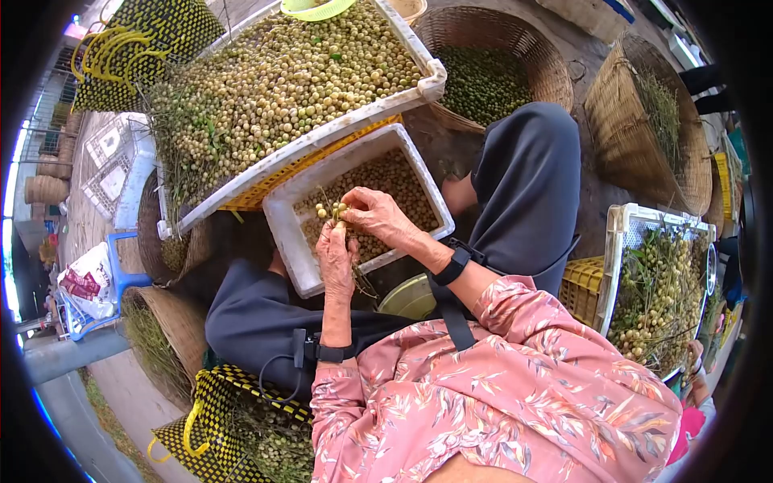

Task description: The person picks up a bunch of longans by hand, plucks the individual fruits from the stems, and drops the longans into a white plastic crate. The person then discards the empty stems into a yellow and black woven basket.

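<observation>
Right here in front of me, the left hand [335, 258] has its fingers closed on the lower part of a small bunch of fruit [324, 211], round, tan and on thin stems, and the right hand [374, 216] pinches at the same bunch from the other side, the two hands nearly touching. The bunch sits up between the fingertips, right over a white box [283, 233] with loose fruit [394, 193] spread inside. A pale green bowl [411, 296] is tucked just below the box, between the dark-trousered legs. Just past the box, a big white tray [436, 78] is heaped with more fruit, a yellow crate [278, 167] under it. To the right of that stands a round basket [547, 60] of small green fruit, and farther right a tilted basket [620, 121] has stalks in it. At the tray's far edge sits a yellow-green colander [318, 10].
</observation>
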`<action>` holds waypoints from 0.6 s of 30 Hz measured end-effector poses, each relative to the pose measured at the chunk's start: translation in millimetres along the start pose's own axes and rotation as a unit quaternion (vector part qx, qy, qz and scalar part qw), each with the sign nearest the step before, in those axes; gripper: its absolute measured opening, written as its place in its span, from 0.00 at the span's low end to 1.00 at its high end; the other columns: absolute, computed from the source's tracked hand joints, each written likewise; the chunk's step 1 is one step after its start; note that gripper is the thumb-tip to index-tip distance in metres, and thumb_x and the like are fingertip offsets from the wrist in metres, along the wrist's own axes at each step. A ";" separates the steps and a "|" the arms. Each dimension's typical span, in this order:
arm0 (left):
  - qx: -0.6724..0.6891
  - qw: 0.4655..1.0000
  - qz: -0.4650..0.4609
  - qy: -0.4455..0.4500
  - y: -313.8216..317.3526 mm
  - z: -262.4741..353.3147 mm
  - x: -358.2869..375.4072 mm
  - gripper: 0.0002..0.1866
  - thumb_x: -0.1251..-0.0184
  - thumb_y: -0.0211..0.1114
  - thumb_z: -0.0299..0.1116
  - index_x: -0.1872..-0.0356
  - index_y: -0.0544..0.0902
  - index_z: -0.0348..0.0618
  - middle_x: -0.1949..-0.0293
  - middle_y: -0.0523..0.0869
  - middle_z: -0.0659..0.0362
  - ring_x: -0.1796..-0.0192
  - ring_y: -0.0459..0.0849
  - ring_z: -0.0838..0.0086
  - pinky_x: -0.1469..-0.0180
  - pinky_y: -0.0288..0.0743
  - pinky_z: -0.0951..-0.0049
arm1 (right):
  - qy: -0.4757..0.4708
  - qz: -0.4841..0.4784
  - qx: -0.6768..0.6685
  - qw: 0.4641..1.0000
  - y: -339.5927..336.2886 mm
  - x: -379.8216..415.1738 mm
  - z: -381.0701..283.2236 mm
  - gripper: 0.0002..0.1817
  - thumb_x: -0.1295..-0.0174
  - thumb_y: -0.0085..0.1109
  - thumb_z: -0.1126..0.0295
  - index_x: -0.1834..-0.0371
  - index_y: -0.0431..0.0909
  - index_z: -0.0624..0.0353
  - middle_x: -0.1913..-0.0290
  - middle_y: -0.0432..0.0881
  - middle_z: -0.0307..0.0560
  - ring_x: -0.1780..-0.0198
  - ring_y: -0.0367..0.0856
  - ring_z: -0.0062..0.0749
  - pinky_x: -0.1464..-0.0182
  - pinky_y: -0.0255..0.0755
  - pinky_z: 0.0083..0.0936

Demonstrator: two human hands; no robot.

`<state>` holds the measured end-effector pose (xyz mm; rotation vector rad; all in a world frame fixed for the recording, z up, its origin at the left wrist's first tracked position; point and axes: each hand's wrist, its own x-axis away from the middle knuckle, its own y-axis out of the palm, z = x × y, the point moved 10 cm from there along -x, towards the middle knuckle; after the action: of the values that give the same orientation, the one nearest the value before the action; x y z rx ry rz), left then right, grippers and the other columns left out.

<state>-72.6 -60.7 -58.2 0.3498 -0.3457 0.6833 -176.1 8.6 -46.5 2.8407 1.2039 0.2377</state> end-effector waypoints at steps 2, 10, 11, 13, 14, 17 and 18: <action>0.016 1.000 -0.006 0.007 5.9 9.2 4.4 0.12 0.30 0.51 0.37 0.55 0.76 0.42 0.77 0.78 0.64 0.81 0.70 0.84 0.80 0.62 0.85 | 0.065 -0.037 -0.089 0.993 -1.4 1.0 -5.1 0.09 0.39 0.61 0.69 0.60 0.76 0.62 0.72 0.76 0.34 0.71 0.72 0.14 0.70 0.68 0.13; -0.003 0.997 -0.069 -0.017 13.7 4.0 7.0 0.17 0.30 0.48 0.38 0.52 0.76 0.36 0.75 0.80 0.59 0.81 0.71 0.82 0.79 0.63 0.83 | 0.124 -0.009 -0.144 0.982 -12.9 4.9 -8.6 0.04 0.43 0.56 0.68 0.70 0.78 0.56 0.79 0.74 0.34 0.77 0.72 0.13 0.77 0.63 0.12; 0.014 0.997 -0.079 -0.023 13.3 4.6 6.0 0.17 0.30 0.47 0.39 0.53 0.76 0.37 0.75 0.79 0.59 0.81 0.70 0.81 0.79 0.63 0.83 | 0.123 -0.002 -0.390 0.913 -16.7 3.6 -8.5 0.05 0.44 0.55 0.70 0.69 0.77 0.60 0.78 0.75 0.36 0.80 0.72 0.15 0.80 0.63 0.13; 0.048 0.993 -0.098 -0.034 11.1 7.2 3.3 0.18 0.30 0.45 0.42 0.56 0.76 0.37 0.76 0.78 0.60 0.81 0.69 0.81 0.80 0.62 0.82 | 0.119 -0.027 -0.433 0.893 -15.6 3.8 -15.4 0.06 0.45 0.54 0.72 0.66 0.76 0.61 0.75 0.76 0.37 0.78 0.75 0.17 0.80 0.65 0.14; 0.042 0.996 -0.071 -0.019 8.8 10.6 4.4 0.19 0.31 0.44 0.43 0.58 0.76 0.38 0.77 0.77 0.61 0.82 0.68 0.82 0.80 0.61 0.82 | 0.116 -0.034 -0.356 0.926 -13.0 2.9 -16.7 0.06 0.44 0.55 0.73 0.65 0.76 0.60 0.74 0.76 0.36 0.77 0.75 0.17 0.79 0.66 0.15; 0.007 1.000 -0.027 0.003 0.2 10.6 0.8 0.18 0.31 0.45 0.43 0.60 0.77 0.40 0.76 0.77 0.60 0.82 0.68 0.81 0.80 0.61 0.82 | 0.103 -0.043 -0.126 0.986 2.1 7.1 -15.9 0.06 0.43 0.58 0.73 0.64 0.74 0.60 0.74 0.75 0.35 0.74 0.73 0.15 0.75 0.68 0.18; -0.009 0.999 -0.031 0.028 0.3 14.0 1.4 0.18 0.29 0.46 0.45 0.58 0.77 0.41 0.76 0.77 0.63 0.81 0.69 0.83 0.80 0.61 0.83 | 0.046 -0.041 -0.062 0.996 5.7 8.5 -17.8 0.06 0.42 0.59 0.72 0.64 0.74 0.61 0.74 0.74 0.35 0.73 0.72 0.15 0.73 0.67 0.18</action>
<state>-74.5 -65.5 -45.1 0.3233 -0.2860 0.6275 -169.2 10.5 -27.3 2.6947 1.2724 0.4275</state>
